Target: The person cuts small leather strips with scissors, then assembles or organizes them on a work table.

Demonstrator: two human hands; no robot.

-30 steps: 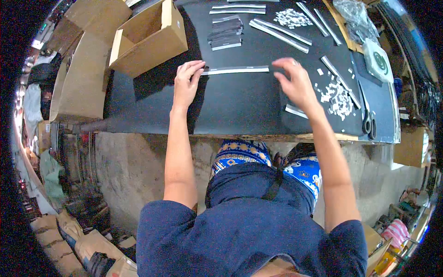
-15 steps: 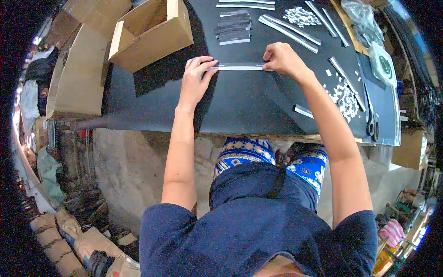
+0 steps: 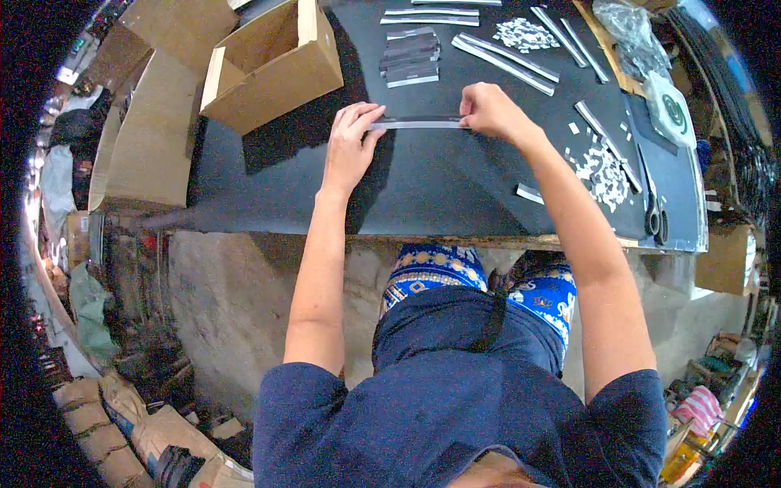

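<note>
A narrow pale plastic strip [image 3: 419, 124] stretches level between my two hands over the black tabletop [image 3: 431, 187]. My left hand [image 3: 351, 146] grips its left end between thumb and fingers. At the right end, the curled fingers of my right hand [image 3: 492, 112] pinch the same strip. Just beyond it lies a stack of short dark strips with clear edges [image 3: 410, 57]. Longer white-edged strips [image 3: 504, 63] rest at an angle past my right hand.
An open cardboard box [image 3: 277, 73] stands at the back left, beside a larger carton [image 3: 146, 138]. Small white pieces lie in two piles, one near [image 3: 602, 179] and one far [image 3: 525, 34]. Black scissors [image 3: 653, 211] and a clear plastic bag [image 3: 634, 37] are at the right.
The strip between my hands looks greyer now, less bright white. Both hands keep their hold at its ends, and the whole view has shifted slightly.
</note>
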